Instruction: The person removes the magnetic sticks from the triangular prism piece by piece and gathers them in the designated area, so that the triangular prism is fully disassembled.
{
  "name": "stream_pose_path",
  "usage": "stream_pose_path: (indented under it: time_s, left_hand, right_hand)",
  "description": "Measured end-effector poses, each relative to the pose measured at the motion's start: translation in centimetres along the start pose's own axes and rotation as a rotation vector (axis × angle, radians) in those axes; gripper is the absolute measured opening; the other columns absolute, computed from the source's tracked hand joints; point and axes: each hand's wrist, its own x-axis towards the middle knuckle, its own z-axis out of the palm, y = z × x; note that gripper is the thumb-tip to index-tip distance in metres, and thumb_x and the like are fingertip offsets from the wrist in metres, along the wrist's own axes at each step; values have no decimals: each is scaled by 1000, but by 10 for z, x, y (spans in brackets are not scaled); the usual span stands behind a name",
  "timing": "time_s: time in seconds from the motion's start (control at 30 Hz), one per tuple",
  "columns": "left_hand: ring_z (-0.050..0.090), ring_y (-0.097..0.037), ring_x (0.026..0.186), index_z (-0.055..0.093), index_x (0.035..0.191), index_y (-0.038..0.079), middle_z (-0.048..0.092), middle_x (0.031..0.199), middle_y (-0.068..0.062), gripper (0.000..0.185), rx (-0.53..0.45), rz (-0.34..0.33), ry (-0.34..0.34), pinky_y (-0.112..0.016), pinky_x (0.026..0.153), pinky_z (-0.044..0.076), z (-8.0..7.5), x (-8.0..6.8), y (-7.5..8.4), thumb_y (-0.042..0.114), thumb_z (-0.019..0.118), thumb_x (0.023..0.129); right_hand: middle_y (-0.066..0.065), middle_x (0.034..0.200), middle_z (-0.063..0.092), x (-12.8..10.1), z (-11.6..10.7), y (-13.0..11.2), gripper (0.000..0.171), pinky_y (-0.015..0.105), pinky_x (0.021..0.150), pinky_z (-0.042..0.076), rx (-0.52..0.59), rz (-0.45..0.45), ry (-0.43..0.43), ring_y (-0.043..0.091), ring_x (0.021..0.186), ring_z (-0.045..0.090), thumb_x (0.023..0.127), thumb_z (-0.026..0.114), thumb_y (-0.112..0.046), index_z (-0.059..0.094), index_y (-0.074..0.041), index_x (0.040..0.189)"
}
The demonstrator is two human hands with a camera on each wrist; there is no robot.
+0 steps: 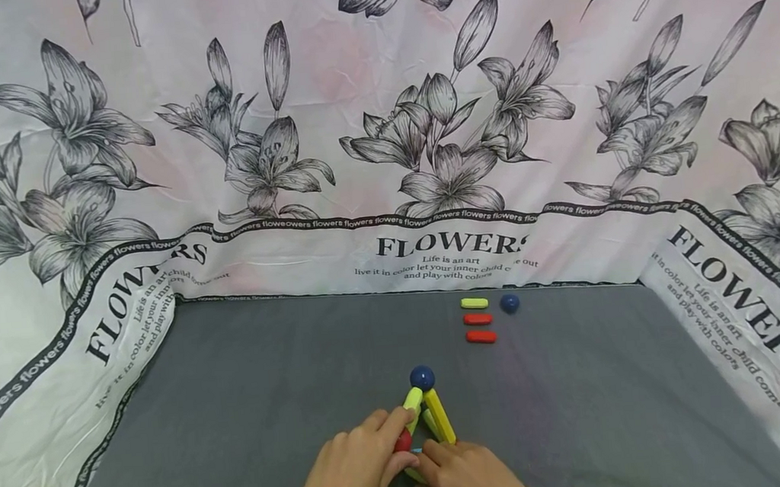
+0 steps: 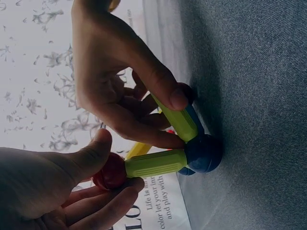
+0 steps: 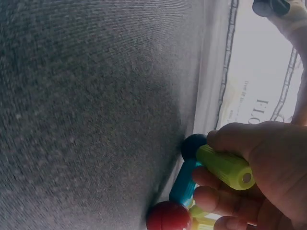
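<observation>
Both wrists are cut off by the head view's lower edge. The base of the stick structure (image 1: 423, 424) is hidden behind the left hand (image 1: 356, 472) and right hand (image 1: 466, 478) — its joints cannot be made out there. The right wrist view's near cloth is blurred.

From the head view I look forward and down over the grey cloth-covered counter (image 1: 290, 374) toward the flower-printed white backdrop sheet (image 1: 380, 122), with both hands (image 1: 408, 475) low at the frame's near edge, at some distance. The left wrist view sits very close, turned sideways so the counter runs up the right side, facing the small frame of plastic rods and balls (image 2: 172, 153). The right wrist view is just as close, skimming along the counter surface; all three views share that rod-and-ball frame and the counter.
</observation>
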Motion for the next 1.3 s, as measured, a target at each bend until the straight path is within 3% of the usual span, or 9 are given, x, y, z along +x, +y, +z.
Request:
stream_pose_path:
  time_s: [0.07, 0.3, 0.63, 1.3]
  left_hand:
    - [46, -1, 61, 65, 131, 18, 62, 95, 5, 43, -2, -7, -8, -23, 52, 43, 0, -1, 1, 43, 73, 97]
    - [44, 0, 59, 66, 132, 18, 61, 94, 6, 45, 2, -7, 0, -20, 51, 42, 0, -2, 2, 45, 72, 97]
    - [48, -1, 61, 65, 132, 17, 67, 101, 1, 43, -7, 6, -2, -21, 53, 47, -2, -2, 3, 41, 74, 97]
    - [56, -4, 67, 64, 134, 18, 68, 103, 2, 44, -21, -25, -30, -27, 56, 51, -3, 0, 1, 40, 73, 98]
  right_hand:
    - [-13, 72, 38, 0, 1, -1, 22, 16, 53, 28, 30, 17, -17, 0, 57, 30, 94, 83, -34, 65, -21, 89]
    - [-13, 72, 38, -1, 5, -2, 23, 16, 52, 28, 42, 16, 47, -1, 57, 29, 91, 84, -27, 62, -21, 86]
    - [-12, 72, 39, -1, 9, -4, 20, 17, 52, 29, 54, 21, 37, -1, 58, 31, 92, 82, -23, 63, -19, 88]
    - [-12, 65, 30, 1, 17, -7, 28, 16, 52, 14, -72, -73, 224, 0, 56, 24, 77, 81, -16, 53, -20, 79]
